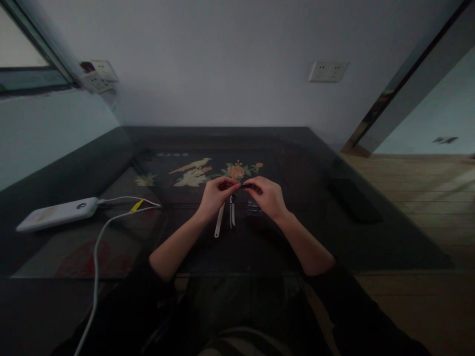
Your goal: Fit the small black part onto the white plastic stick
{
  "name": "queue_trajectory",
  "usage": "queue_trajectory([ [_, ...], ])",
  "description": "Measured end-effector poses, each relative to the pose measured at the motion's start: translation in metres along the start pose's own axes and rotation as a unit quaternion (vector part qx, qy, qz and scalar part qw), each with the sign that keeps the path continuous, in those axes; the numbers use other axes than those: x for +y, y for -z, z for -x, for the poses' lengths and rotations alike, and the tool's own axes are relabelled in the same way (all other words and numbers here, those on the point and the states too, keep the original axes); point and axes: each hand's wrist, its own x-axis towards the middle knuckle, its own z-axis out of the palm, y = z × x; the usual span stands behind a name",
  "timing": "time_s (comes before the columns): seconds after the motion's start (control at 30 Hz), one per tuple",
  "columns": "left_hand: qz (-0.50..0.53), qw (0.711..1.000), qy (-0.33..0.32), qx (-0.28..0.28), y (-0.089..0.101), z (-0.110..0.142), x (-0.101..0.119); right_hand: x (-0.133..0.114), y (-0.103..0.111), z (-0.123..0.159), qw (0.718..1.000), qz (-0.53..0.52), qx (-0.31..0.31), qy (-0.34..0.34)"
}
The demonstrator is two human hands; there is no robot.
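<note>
My left hand (219, 194) and my right hand (267, 196) meet above the dark table, fingertips pinched on opposite ends of a small dark piece (245, 186). Most of that piece is hidden by the fingers, and its kind is unclear. Just below the left fingers lies a pale flat stick (219, 222) with a hole at its near end. Beside it is a slim tool (232, 215) with light, shiny legs, its top close under the hands. A small clear case (254, 207) with dark contents rests under my right hand.
On the left, a white power bank (59, 214) has a white cable (97, 252) with a yellow tag (137, 205) running toward me. A dark flat object (354, 200) lies at the right. The glossy table (208, 257) meets a wall with sockets (328, 71).
</note>
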Motion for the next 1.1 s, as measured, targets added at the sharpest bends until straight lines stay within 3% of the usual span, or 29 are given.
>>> queue_trajectory([
  [0.17, 0.066, 0.998, 0.002, 0.001, -0.0005, -0.0018, -0.0009, -0.003, 0.0015, -0.004, 0.993, -0.113, 0.044, -0.009],
  [0.4, 0.204, 0.962, 0.11, -0.143, -0.0041, 0.0018, -0.0076, -0.0029, 0.0022, -0.0053, 0.977, -0.196, 0.087, -0.017],
  [0.97, 0.241, 0.944, 0.124, -0.188, -0.0021, 0.0043, -0.0068, -0.0063, 0.0005, -0.0027, 0.973, -0.224, 0.057, -0.019],
  [1.1, 0.217, 0.952, 0.118, -0.18, -0.0014, 0.0044, -0.0033, -0.0083, 0.0007, -0.0027, 0.972, -0.226, 0.054, -0.022],
])
